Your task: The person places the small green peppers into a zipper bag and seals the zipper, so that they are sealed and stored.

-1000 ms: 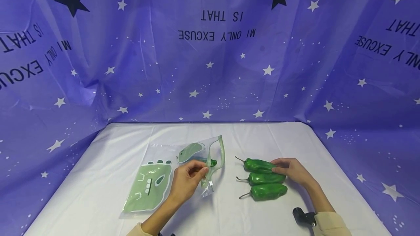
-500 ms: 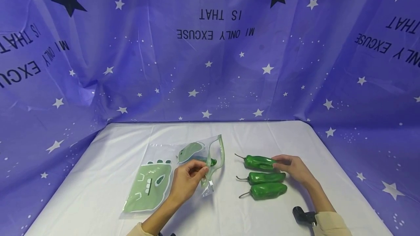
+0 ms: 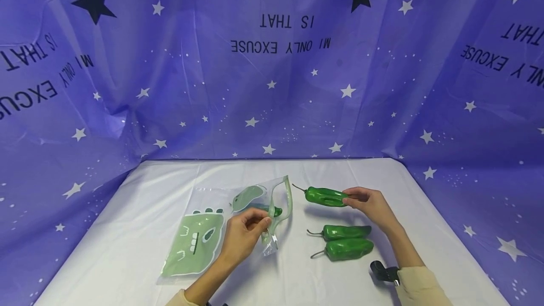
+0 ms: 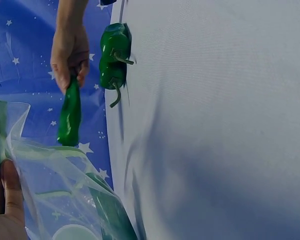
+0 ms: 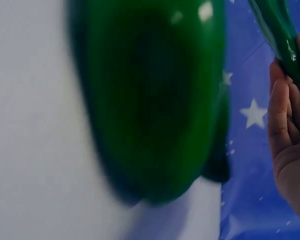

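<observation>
A glossy, long green pepper with a thin stalk is held above the white-clothed tabletop by the bare right hand. Its end opposite the stalk is pinched between thumb and fingertips, the grip being narrowed to the pepper's thickness. A shadow is cast on the cloth beneath it. The stalk is pointed toward the mouth of a clear plastic zip bag printed with a pale green cartoon face and is seen just beside the bag's edge; whether the two are touching cannot be told.

The bag's rim is pinched by the left hand between thumb and bent fingers, that grip being narrowed to the thin plastic. The mouth, edged with a pale green strip, is spread apart and faced toward the right hand. Another green pepper is contained in the bag, partly hidden by the left hand.

Two more long green peppers are laid side by side on the tabletop, closer to the person than the raised one, with both stalks pointed toward the bag. A small black device is seen beside the beige right sleeve. The tabletop is backed by a purple-blue curtain printed with stars and inverted lettering.
</observation>
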Demonstrator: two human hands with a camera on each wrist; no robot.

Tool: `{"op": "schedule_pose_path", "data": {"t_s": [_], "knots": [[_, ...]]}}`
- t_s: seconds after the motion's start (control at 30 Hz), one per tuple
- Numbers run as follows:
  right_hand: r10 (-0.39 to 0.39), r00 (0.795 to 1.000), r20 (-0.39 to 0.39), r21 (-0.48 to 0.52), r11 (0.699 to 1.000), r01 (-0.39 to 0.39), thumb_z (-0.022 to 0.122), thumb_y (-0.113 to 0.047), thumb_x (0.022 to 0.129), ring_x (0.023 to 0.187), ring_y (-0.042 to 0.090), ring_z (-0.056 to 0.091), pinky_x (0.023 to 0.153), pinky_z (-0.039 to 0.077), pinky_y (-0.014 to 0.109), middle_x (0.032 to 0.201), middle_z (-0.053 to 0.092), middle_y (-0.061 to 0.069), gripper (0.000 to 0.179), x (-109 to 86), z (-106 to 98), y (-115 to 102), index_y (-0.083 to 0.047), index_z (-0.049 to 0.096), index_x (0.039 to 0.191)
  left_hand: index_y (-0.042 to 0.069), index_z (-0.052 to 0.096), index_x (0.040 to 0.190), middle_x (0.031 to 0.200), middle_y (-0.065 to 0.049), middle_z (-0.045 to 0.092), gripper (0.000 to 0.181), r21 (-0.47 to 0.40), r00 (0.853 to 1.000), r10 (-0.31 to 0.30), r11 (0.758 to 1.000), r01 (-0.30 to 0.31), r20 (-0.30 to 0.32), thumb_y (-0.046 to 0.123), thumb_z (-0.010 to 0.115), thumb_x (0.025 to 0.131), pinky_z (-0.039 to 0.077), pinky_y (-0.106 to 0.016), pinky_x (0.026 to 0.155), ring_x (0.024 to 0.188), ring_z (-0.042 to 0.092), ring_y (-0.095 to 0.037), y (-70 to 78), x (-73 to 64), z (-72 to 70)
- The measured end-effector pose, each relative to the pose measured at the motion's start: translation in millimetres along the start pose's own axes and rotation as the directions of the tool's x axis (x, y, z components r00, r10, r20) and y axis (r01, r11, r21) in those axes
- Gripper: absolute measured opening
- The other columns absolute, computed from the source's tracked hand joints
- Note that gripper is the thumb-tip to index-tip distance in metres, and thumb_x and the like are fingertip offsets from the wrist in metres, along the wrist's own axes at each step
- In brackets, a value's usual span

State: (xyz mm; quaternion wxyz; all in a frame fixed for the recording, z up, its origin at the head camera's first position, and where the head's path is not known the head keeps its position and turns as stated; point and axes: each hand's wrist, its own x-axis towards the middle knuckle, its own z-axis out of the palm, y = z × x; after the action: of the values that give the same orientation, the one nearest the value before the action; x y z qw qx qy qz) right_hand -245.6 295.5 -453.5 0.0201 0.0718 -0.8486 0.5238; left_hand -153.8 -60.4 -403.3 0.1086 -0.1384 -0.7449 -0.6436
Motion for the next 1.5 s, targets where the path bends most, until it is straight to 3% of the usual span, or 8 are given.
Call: {"op": "schedule_pose_path", "data": {"t_s": [0.23,0.53,0.97,1.23,1.5], "knots": [[-0.025,1.0,-0.013,-0.062,0.998,0.024,0.08,-0.032,0.077,0.086,0.019,0.067,0.072,0.053,0.029,0.093,0.071,0.005,0.038,10.5,9.9,-23.6,-0.009,0.07,0.105,-0.003,0.068,0.085,0.076,-0.013,0.068,0.007,0.001,1.0,0.006,1.0,-0.006,0.006,-0.007,0.07,0.08,0.053,-0.022,0.057,0.062,0.064,-0.019,1.4,0.3,1.7],[-0.072,0.997,0.026,-0.083,0.994,0.074,0.08,-0.029,0.076,0.088,0.017,0.067,0.072,0.055,0.028,0.095,0.071,0.002,0.032,19.6,27.6,-37.1,-0.013,0.071,0.103,-0.002,0.069,0.085,0.076,-0.011,0.068,0.007,0.001,1.0,-0.002,1.0,0.002,0.013,-0.007,0.07,0.08,0.052,-0.021,0.056,0.061,0.063,-0.015,2.4,0.3,4.3],[-0.098,0.995,-0.012,0.039,0.994,0.099,0.081,-0.014,0.076,0.089,0.022,0.067,0.073,0.055,0.025,0.096,0.07,0.011,0.03,25.3,51.3,-32.5,-0.005,0.069,0.102,-0.001,0.069,0.084,0.075,-0.01,0.068,0.008,0.009,1.0,0.009,1.0,-0.01,0.023,-0.007,0.07,0.08,0.053,-0.022,0.056,0.061,0.063,-0.015,2.2,1.0,6.1],[-0.086,0.994,-0.062,0.007,0.996,0.087,0.083,-0.018,0.073,0.083,0.017,0.067,0.07,0.055,0.026,0.089,0.07,0.005,0.027,24.3,69.6,-34.7,-0.01,0.07,0.095,-0.002,0.069,0.084,0.075,-0.011,0.068,0.007,0.013,1.0,0.018,1.0,-0.018,0.018,-0.007,0.07,0.08,0.053,-0.022,0.057,0.062,0.063,-0.016,1.6,0.3,6.4],[-0.079,0.997,-0.018,0.026,0.997,0.079,0.081,-0.015,0.076,0.079,0.016,0.067,0.067,0.054,0.027,0.085,0.071,0.003,0.022,22.6,80.8,-38.0,-0.012,0.072,0.097,-0.002,0.069,0.084,0.076,-0.01,0.068,0.006,0.033,0.997,0.069,0.997,-0.069,-0.022,-0.005,0.072,0.08,0.053,-0.023,0.057,0.063,0.064,-0.019,0.1,2.0,6.8]]}}
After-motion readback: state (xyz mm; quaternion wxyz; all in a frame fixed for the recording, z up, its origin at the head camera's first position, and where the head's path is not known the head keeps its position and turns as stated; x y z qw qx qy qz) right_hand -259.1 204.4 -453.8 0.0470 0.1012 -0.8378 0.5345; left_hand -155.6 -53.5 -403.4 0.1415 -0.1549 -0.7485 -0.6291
